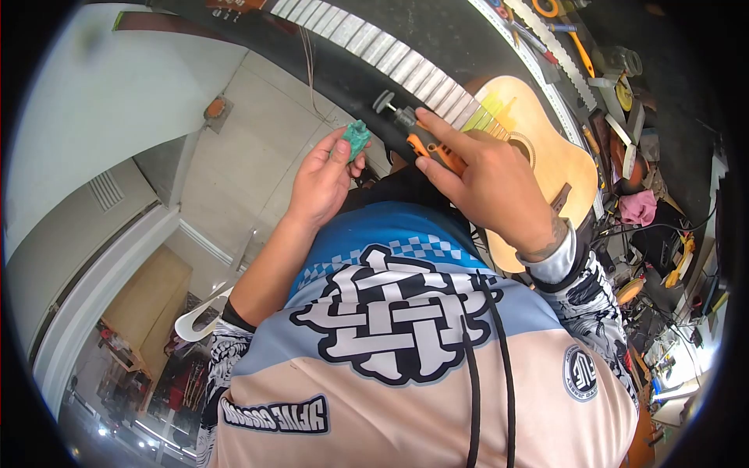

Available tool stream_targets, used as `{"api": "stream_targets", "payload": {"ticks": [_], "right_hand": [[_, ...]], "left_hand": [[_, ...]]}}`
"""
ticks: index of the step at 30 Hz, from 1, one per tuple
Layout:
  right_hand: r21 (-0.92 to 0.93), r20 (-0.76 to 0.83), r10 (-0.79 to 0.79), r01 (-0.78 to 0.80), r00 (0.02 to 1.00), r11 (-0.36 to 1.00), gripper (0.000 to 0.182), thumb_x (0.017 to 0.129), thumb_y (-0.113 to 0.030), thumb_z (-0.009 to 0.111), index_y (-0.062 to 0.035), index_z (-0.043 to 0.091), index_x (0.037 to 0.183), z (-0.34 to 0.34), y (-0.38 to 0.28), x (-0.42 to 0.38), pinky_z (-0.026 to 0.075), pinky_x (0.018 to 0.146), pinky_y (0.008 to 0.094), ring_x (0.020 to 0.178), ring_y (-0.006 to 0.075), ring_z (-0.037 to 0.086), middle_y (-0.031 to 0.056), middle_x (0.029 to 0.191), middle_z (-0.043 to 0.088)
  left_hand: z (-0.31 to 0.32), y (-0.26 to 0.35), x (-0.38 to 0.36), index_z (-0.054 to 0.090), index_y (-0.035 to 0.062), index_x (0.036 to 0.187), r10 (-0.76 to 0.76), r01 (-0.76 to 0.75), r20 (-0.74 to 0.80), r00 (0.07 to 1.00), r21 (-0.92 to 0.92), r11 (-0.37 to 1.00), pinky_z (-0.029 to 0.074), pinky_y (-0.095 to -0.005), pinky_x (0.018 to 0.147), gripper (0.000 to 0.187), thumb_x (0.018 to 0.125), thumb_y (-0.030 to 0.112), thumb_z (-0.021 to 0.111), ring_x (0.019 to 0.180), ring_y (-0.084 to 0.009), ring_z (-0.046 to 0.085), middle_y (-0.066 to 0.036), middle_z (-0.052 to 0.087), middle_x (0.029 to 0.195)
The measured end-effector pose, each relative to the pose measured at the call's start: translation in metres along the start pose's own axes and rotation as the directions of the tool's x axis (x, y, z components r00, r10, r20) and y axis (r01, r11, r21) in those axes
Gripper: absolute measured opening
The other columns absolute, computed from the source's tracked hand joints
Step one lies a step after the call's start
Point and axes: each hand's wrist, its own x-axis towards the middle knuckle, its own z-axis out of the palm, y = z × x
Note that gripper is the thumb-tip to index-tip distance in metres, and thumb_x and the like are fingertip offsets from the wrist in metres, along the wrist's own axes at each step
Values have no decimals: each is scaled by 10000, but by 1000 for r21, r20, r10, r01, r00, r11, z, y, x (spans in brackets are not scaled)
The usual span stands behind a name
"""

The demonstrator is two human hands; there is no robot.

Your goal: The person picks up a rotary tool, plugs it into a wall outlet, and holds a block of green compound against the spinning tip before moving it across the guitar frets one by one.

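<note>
My left hand (321,186) pinches a crumbly green lump (356,142), which looks like polishing compound, between thumb and fingers. Wrapped around an orange and dark grey rotary tool (418,146) is my right hand (499,187), its index finger stretched along the tool. A small dark round disc (383,101) sits on a thin shaft at the tool's tip. Disc and green lump are a short way apart. Behind both hands lies an acoustic guitar (558,117) with a pale wood body. Its fretboard (390,62) carries whitish strips between the frets, and yellow-green tape lies near the soundhole.
The guitar rests on a dark bench (484,39). Along the right are a long metal ruler (546,82), a toothed white strip (558,51), a pink cloth (638,207), a glass jar (624,60) and many tools. Tiled floor (242,140) shows at left.
</note>
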Motion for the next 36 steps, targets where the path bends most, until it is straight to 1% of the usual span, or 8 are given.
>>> {"api": "stream_targets", "payload": {"ticks": [5, 8, 14, 17, 20, 23, 28, 36], "right_hand": [[68, 20, 3, -5, 1000, 998, 522, 920, -353, 674, -171, 582, 1401, 7, -14, -7, 540, 620, 438, 675, 354, 666, 181, 736, 654], [103, 47, 26, -31, 999, 994, 546, 898, -279, 727, -195, 575, 1416, 9, -23, -11, 515, 635, 420, 674, 364, 657, 198, 730, 634], [89, 71, 27, -33, 997, 995, 521, 914, -352, 677, -153, 593, 1388, 13, -26, -18, 540, 628, 443, 675, 349, 667, 171, 726, 661], [66, 45, 23, -26, 999, 997, 519, 912, -356, 678, -155, 597, 1384, 18, -23, -21, 541, 626, 441, 672, 349, 668, 169, 731, 659], [74, -12, 18, -17, 1000, 997, 529, 902, -285, 716, -195, 585, 1406, 18, -21, -22, 525, 630, 430, 672, 366, 663, 196, 705, 636], [-22, -92, 31, -33, 995, 999, 499, 912, -357, 673, -177, 605, 1373, 17, -10, -19, 541, 615, 444, 660, 359, 667, 187, 742, 652], [-325, -203, -62, -8, 977, 946, 484, 922, -385, 666, -264, 590, 1384, 16, 29, 0, 524, 541, 420, 593, 323, 657, 137, 755, 621], [-331, -192, -145, 75, 971, 941, 514, 911, -362, 693, -293, 578, 1407, 26, 44, 8, 507, 541, 394, 611, 296, 649, 98, 785, 603]], "left_hand": [[1, 4, -7, 522, -26, 1340, 2, -2, 18, 1000, -4, 1000, 432, -258, 793, 428, 1057, 294, 530, 896, -122, 526, -90, 637, 1154], [2, 3, -9, 520, -26, 1341, 5, -6, 43, 999, 8, 1000, 433, -255, 794, 436, 1054, 303, 534, 894, -120, 526, -90, 638, 1156], [7, 1, -11, 522, -21, 1339, 13, -14, 50, 999, 11, 1000, 433, -248, 789, 439, 1054, 312, 533, 887, -113, 527, -87, 640, 1149], [5, 3, -13, 529, -18, 1335, 24, -25, 54, 998, 18, 1000, 433, -254, 803, 427, 1061, 310, 514, 899, -118, 528, -85, 639, 1148], [3, -1, -14, 540, -11, 1327, 9, -9, 34, 999, 17, 1000, 431, -268, 842, 412, 1075, 309, 479, 935, -131, 531, -84, 634, 1157], [0, -3, -16, 551, 3, 1320, 9, -9, 8, 1000, -4, 1000, 433, -266, 855, 397, 1073, 307, 486, 937, -132, 536, -84, 635, 1159], [-4, -6, -16, 562, 25, 1312, -6, 5, -37, 999, -22, 1000, 437, -267, 877, 375, 1069, 304, 501, 937, -136, 543, -84, 638, 1158], [2, -10, -13, 556, 13, 1307, -10, 10, -74, 997, -7, 1000, 427, -274, 852, 389, 1062, 311, 516, 928, -147, 543, -86, 639, 1155]]}}
